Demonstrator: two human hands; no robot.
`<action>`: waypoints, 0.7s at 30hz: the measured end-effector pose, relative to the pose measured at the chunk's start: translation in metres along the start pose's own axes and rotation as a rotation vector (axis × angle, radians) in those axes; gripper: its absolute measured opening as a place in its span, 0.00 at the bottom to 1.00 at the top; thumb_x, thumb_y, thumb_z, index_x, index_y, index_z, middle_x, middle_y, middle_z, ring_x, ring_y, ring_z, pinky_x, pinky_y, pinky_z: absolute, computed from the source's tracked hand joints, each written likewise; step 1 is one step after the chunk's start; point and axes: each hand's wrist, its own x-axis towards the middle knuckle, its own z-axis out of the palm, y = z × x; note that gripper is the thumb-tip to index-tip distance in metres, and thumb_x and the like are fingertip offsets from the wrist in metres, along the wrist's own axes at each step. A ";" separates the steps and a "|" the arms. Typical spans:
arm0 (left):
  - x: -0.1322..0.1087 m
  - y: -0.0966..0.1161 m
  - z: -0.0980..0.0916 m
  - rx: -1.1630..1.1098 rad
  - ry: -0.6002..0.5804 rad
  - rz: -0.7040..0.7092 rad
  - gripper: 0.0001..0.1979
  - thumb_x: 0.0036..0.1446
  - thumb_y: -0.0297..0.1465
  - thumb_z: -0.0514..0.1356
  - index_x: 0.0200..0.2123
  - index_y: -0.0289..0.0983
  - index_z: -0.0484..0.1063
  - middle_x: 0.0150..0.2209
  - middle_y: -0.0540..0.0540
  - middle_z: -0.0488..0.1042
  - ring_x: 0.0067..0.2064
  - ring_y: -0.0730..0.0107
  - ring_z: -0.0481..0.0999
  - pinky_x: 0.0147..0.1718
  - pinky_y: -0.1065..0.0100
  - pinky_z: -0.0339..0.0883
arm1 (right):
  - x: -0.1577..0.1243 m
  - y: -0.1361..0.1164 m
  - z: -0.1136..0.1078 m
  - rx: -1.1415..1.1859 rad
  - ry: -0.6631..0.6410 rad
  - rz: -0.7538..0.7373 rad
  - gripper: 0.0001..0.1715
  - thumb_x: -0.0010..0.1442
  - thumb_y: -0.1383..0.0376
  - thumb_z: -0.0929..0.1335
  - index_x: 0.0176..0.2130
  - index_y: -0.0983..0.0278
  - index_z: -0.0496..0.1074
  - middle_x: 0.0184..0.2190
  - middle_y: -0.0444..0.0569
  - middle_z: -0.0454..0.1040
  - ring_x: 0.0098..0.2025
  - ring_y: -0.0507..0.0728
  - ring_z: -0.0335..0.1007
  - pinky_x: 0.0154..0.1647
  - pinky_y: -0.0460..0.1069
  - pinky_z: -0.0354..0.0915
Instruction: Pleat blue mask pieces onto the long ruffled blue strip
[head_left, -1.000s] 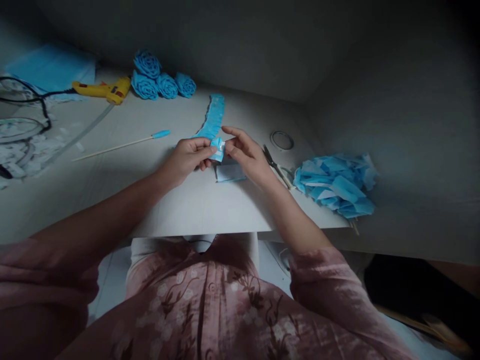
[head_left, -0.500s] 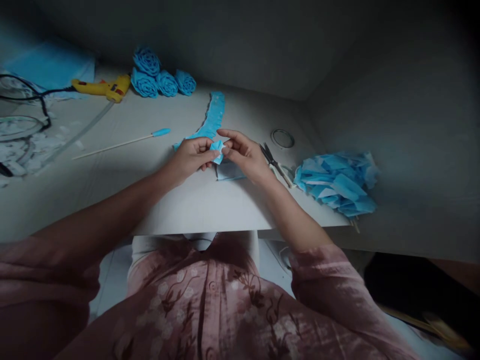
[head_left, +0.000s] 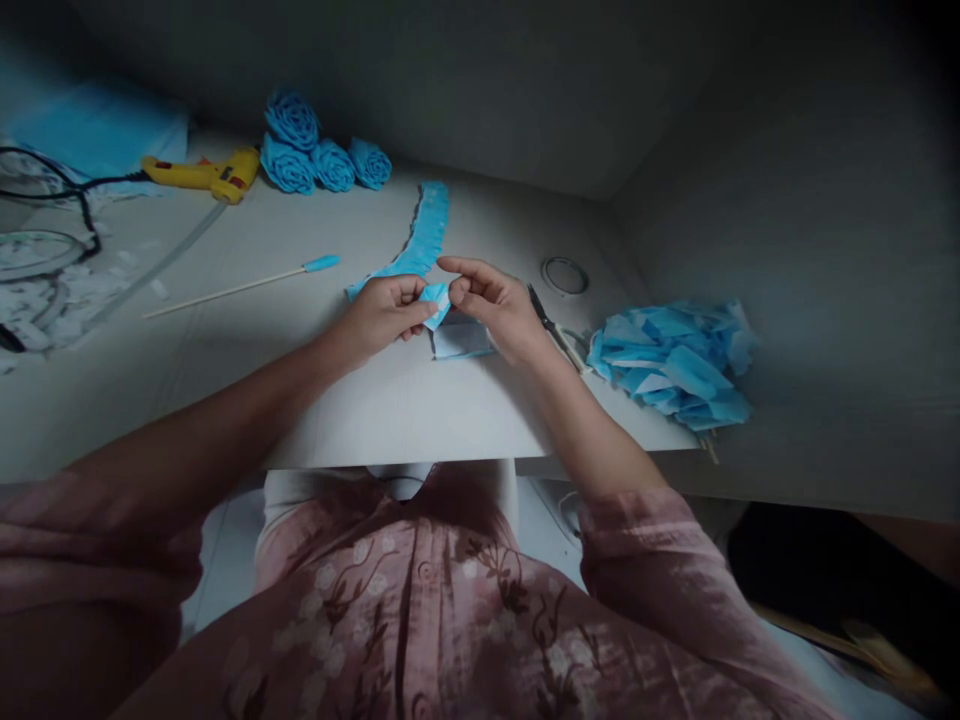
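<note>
We see both forearms reach forward over the pale desk (head_left: 420, 420) and slant in toward each other, the pink sleeves (head_left: 626, 525) ending near the elbows; the left hand (head_left: 384, 308) is bent inward, its thumb laid over the front and its fingers curled behind, closed in a pinch on a small folded blue piece (head_left: 435, 295) with a pale face, held up just above the desk between the two hands; the right hand (head_left: 499, 308) is partly curled at that piece's right edge, index finger stretched out above it and thumb drawn near the other fingers, though we cannot tell whether it grips or touches it; beyond the hands lies a curved blue strip (head_left: 429, 228), thin and crinkled, with a ruffled edge; below them we see a flat greyish rectangle (head_left: 461, 342); farther back sit four rolled blue flowers (head_left: 291, 163), tightly layered; at right lies a loose, crumpled blue heap (head_left: 671, 365).
</note>
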 end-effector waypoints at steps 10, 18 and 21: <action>0.000 0.000 0.001 -0.001 0.011 -0.016 0.10 0.57 0.24 0.66 0.26 0.37 0.69 0.20 0.54 0.68 0.21 0.79 0.65 0.20 0.75 0.58 | 0.000 -0.003 0.003 0.036 0.018 0.056 0.34 0.61 0.44 0.78 0.59 0.58 0.79 0.42 0.46 0.80 0.43 0.55 0.77 0.47 0.50 0.77; 0.000 -0.005 -0.001 -0.022 0.033 -0.027 0.10 0.63 0.32 0.67 0.30 0.38 0.72 0.24 0.51 0.73 0.23 0.77 0.69 0.21 0.75 0.61 | 0.005 0.010 0.001 0.032 -0.040 -0.036 0.37 0.62 0.45 0.78 0.61 0.60 0.76 0.35 0.43 0.76 0.38 0.53 0.74 0.44 0.49 0.76; 0.002 -0.008 -0.003 -0.039 0.047 -0.024 0.07 0.61 0.31 0.68 0.32 0.38 0.73 0.23 0.52 0.72 0.22 0.77 0.68 0.21 0.75 0.61 | 0.004 0.009 0.001 0.012 -0.050 -0.030 0.38 0.62 0.44 0.78 0.62 0.60 0.75 0.35 0.43 0.76 0.38 0.53 0.74 0.45 0.50 0.76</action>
